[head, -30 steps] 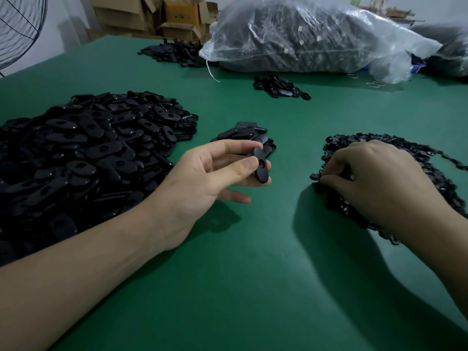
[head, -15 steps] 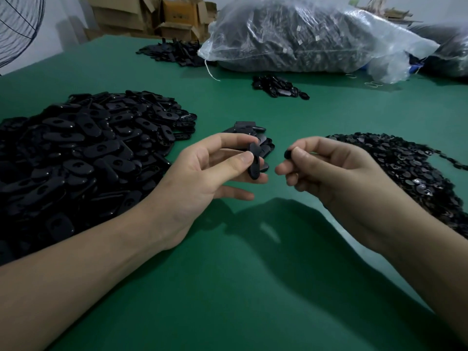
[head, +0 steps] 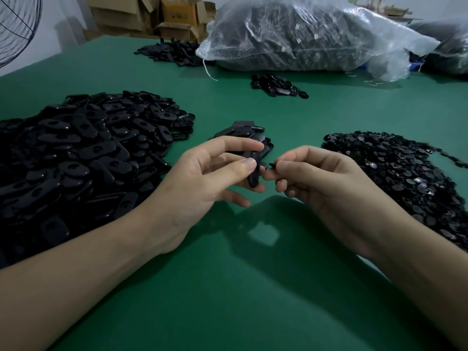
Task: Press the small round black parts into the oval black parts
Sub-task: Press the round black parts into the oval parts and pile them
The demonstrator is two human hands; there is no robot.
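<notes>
Left hand pinches one oval part; right hand pinches one round part.

We look down on a green bench. At ten o'clock we see a wire fan, at eleven cardboard boxes, and at one a bulging clear bag lying on the bench.
</notes>
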